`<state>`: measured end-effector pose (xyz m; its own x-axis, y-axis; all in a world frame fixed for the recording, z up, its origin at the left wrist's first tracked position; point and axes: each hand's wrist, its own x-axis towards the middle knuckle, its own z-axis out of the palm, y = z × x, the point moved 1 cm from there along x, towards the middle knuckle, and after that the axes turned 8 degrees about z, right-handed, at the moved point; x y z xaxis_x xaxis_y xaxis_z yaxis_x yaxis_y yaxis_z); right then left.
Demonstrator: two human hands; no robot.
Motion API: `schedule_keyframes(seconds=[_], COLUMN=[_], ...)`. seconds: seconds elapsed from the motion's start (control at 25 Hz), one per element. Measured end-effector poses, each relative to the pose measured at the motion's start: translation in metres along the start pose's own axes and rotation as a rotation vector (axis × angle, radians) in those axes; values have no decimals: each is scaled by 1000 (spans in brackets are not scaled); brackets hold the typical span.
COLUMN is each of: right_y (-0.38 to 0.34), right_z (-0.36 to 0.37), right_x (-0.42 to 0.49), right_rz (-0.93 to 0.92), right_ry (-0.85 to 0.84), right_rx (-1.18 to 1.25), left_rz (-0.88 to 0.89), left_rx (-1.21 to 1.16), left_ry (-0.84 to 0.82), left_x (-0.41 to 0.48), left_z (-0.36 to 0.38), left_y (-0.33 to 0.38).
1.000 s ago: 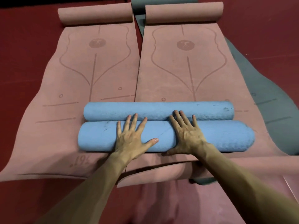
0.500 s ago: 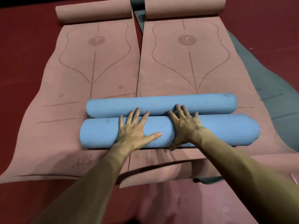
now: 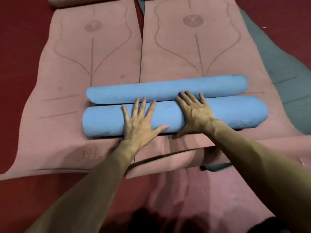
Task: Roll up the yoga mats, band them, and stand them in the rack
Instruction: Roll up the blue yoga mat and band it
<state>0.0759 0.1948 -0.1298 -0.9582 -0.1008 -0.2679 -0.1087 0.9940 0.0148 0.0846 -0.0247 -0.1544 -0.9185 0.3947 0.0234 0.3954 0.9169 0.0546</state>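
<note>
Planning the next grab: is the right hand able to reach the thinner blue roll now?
Probably yes: the right hand lies flat on the thicker roll, its fingers at the edge of the thinner roll, nothing between.

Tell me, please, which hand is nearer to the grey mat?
Right. The right hand presses the thicker blue roll nearer the grey mat; the left hand presses it farther off.

We reach both bare forearms forward, palms down. Our left hand (image 3: pixel 141 122) lies flat, fingers splayed, thumb stuck out toward our right hand (image 3: pixel 195 115), whose straight fingers point ahead, thumb dropped toward us.
</note>
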Motion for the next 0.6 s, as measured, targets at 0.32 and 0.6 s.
schedule_keyframes(seconds=[0.32, 0.6], right_y=[2, -1], right_z=[-11, -11], right_x=[-1, -57], right_rz=[-37, -73], right_ry=[22, -77], right_rx=[15, 39], left_rz=[118, 183], left_rx=[-2, -84], left_ry=[-118, -148], left_x=[11, -45], left_z=[-9, -23], left_y=[-20, -8])
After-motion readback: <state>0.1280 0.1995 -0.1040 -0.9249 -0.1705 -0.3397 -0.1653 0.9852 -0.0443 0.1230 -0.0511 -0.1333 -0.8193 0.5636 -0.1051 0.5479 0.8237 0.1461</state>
